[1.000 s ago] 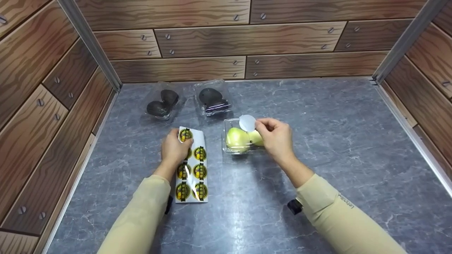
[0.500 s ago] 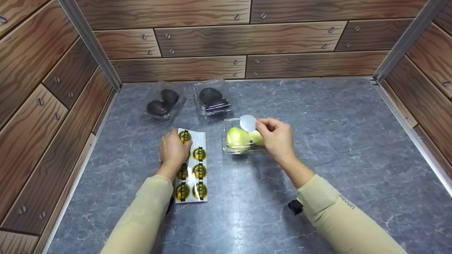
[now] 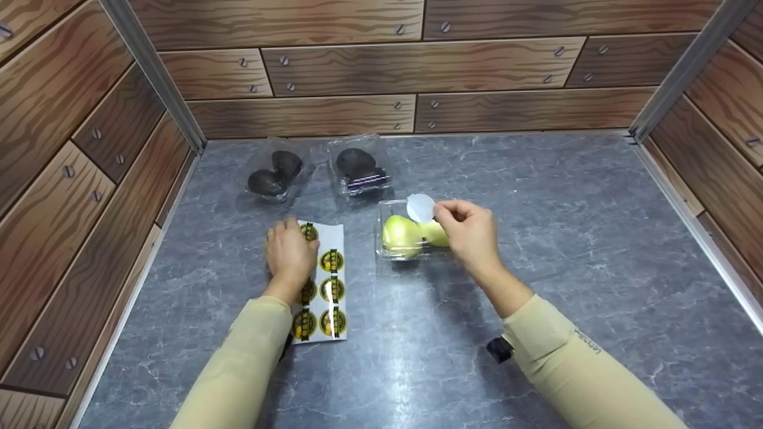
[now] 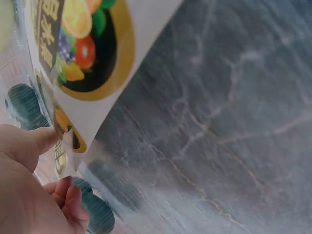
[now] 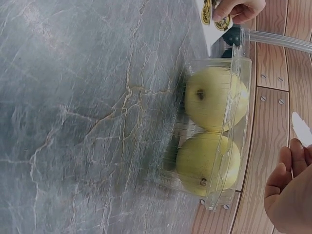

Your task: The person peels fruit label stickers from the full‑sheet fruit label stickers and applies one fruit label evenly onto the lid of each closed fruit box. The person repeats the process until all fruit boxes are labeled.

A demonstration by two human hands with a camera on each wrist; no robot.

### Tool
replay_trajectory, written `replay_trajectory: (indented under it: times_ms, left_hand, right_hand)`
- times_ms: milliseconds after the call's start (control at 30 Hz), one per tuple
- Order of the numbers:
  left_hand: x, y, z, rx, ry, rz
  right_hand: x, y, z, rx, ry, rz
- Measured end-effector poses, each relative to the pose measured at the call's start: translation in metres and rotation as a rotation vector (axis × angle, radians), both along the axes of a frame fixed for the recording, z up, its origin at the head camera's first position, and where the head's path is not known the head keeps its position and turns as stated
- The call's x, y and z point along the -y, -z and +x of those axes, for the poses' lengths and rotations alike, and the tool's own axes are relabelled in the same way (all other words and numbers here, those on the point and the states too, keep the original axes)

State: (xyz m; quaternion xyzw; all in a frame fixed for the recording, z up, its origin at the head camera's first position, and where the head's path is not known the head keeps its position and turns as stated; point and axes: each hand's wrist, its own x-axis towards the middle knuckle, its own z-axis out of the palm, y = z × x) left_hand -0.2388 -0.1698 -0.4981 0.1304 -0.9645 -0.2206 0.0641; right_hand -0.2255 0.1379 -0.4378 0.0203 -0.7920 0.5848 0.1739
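Note:
My left hand (image 3: 290, 250) grips the upper left edge of a white sheet of round stickers (image 3: 332, 289), thumb on the printed face and fingers behind it. Yellow, green and black fruit pictures cover the stickers; in the left wrist view the sheet (image 4: 97, 105) tilts up off the surface. Between the thumb and fingers of my right hand (image 3: 474, 235) is a single round sticker (image 3: 421, 208), pale side showing. It hovers over a clear plastic clamshell box (image 3: 387, 253) with two yellow-green pears (image 5: 209, 163) inside. The right hand partly covers one pear in the head view.
Behind the sheet stand two more clear clamshells, the left one (image 3: 253, 158) and the right one (image 3: 381, 149), each with dark avocado-like fruit. Wood-patterned walls (image 3: 334, 113) enclose the grey marbled tabletop (image 3: 566, 238) at the back and both sides.
My left hand has shifted a little left and toward me, and the sticker sheet has slid slightly left with it. My right hand and its sticker have drifted barely to the right.

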Motion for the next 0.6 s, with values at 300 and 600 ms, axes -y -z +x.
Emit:
replay_trajectory:
  times_ms: [300, 600]
  left_hand:
    - [-0.002, -0.005, 0.002, -0.068, 0.027, -0.008]
    - [-0.029, -0.026, 0.007, -0.578, 0.335, -0.051]
  right_hand:
    - [0.001, -0.001, 0.000, 0.019, 0.001, -0.015]
    - [-0.001, -0.004, -0.002, 0.122, 0.002, -0.117]
